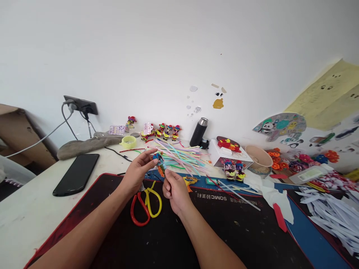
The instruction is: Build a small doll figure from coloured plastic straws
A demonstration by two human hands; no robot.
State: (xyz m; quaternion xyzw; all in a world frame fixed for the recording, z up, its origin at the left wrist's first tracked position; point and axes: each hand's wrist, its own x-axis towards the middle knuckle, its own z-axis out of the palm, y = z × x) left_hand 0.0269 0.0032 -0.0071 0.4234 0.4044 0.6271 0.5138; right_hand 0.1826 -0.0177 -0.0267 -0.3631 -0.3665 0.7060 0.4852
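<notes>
A small blue and orange figurine (160,164) is held up between my two hands, above the black desk mat (213,231). The fingers and thumb of my left hand (139,168) close on its upper left side. My right hand (175,188) pinches its lower right side, and the fingertips cover part of it. Just below my hands lie scissors (140,213) with one red and one yellow handle, their blades hidden. To the right of my right hand rests a yellow glue gun (190,182), partly covered.
Behind my hands spreads a pile of pastel strips (182,157). Several finished figurines (168,130) stand along the wall. A black flask (198,132) and white box (221,158) are further right. A phone (76,175) lies left; white paper strips (333,216) heap at far right.
</notes>
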